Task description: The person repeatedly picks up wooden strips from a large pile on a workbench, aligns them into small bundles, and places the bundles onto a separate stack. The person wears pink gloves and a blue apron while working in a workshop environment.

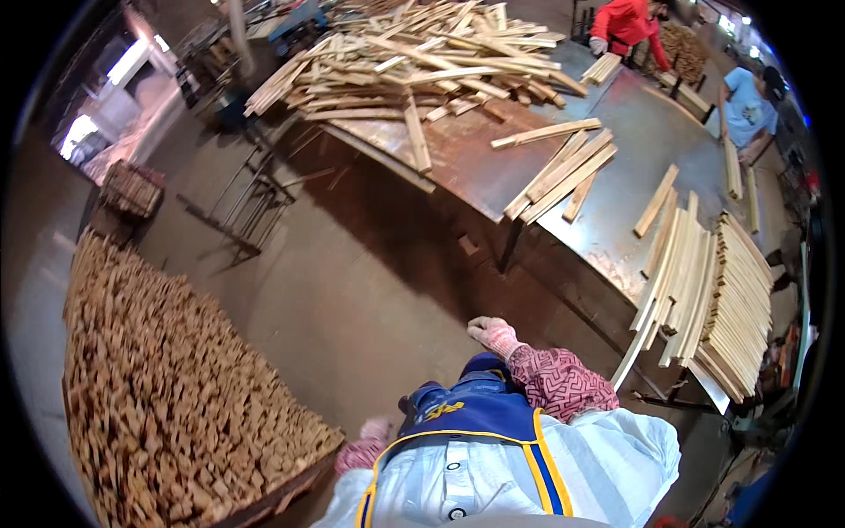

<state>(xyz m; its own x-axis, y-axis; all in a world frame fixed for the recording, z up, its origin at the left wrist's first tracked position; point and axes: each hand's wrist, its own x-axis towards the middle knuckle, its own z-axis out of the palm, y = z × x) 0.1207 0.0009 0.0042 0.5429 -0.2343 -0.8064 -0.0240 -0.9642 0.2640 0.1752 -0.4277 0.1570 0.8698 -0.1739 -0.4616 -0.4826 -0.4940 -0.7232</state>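
Note:
My right hand (495,334), in a pale pinkish glove, hangs in front of my body over the floor. Its fingers are curled together, with nothing visible in them. Low beside the left side of my apron is my left hand (377,429), gloved and smeared by motion, so its fingers do not show clearly. Neither hand touches the metal-topped table (466,154) ahead. Loose wooden strips (563,180) lie near its front edge. At the right end, long strips (678,273) lie side by side next to a neat stack of strips (744,299).
A large heap of wooden strips (440,66) covers the table's far left. Stacked wood with its ends showing (167,378) fills the left side. A metal frame (238,198) stands on the floor. Beyond the table are a person in red (627,25) and another in light blue (748,110).

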